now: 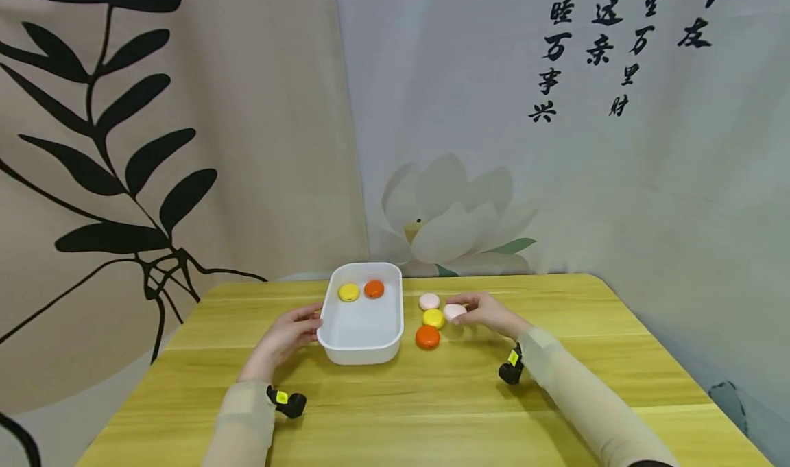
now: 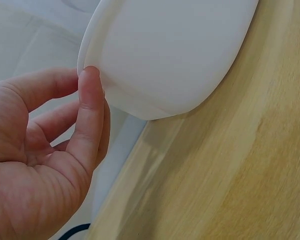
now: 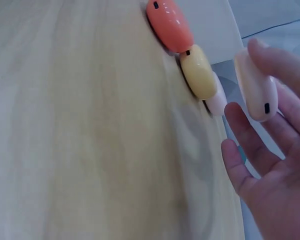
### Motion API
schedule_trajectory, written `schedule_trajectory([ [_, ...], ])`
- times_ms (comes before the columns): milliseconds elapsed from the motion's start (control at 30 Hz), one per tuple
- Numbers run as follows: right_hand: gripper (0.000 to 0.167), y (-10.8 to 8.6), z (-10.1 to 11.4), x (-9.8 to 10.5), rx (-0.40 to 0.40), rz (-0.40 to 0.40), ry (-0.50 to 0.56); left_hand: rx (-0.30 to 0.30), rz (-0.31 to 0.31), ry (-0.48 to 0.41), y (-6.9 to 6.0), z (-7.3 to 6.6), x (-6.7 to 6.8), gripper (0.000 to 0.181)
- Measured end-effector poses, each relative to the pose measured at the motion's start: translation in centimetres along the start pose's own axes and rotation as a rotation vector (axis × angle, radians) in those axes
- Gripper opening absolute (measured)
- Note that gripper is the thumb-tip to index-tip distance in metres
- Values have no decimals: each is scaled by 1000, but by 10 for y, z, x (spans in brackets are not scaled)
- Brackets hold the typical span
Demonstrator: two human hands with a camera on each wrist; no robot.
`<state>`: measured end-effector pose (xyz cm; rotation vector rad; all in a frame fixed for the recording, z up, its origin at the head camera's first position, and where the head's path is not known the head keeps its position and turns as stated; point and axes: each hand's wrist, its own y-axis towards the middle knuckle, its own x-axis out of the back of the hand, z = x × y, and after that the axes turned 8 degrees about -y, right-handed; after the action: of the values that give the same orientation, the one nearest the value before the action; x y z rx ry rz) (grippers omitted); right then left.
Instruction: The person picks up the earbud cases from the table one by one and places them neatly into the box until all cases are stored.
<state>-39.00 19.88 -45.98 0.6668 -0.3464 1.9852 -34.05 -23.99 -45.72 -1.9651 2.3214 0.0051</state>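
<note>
My left hand (image 1: 293,334) pinches the left rim of a white rectangular plastic tub (image 1: 363,319). In the left wrist view, thumb and fingers (image 2: 91,90) meet at the tub's edge. Inside it lie a yellow disc (image 1: 348,292) and an orange disc (image 1: 374,289). To the tub's right, my right hand (image 1: 487,314) holds a pale pink, glossy rounded disc (image 3: 257,87) with a small black slot in its side, raised off the table. Beside that hand, another pale pink disc (image 1: 429,302), a yellow disc (image 1: 433,318) and an orange disc (image 1: 427,337) lie in a row.
The wooden table (image 1: 395,419) has its far edge just behind the tub, against a printed cloth backdrop (image 1: 278,145). A small black wrist camera is strapped to each forearm.
</note>
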Motion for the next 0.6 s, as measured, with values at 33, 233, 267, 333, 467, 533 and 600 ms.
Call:
schedule_trajectory([
  [33, 56, 1, 1, 1, -10, -3, -2, -1, 5, 3, 0, -1, 0, 52],
  [233, 57, 4, 11, 6, -24, -13, -12, -5, 3, 6, 0, -4, 1, 53],
  [267, 56, 4, 13, 7, -15, -12, -13, -3, -4, 6, -1, -4, 1, 53],
  [333, 57, 6, 13, 9, -14, -9, -5, 0, -7, 7, -1, -3, 1, 53],
  [467, 56, 5, 15, 12, -3, -6, 17, 6, -13, -8, 0, -1, 0, 52],
  [533, 56, 4, 16, 14, -5, -9, 25, 3, -6, -4, 0, 0, 0, 52],
  [600, 54, 4, 17, 15, -4, -12, 34, 3, -10, -7, 0, 0, 0, 52],
])
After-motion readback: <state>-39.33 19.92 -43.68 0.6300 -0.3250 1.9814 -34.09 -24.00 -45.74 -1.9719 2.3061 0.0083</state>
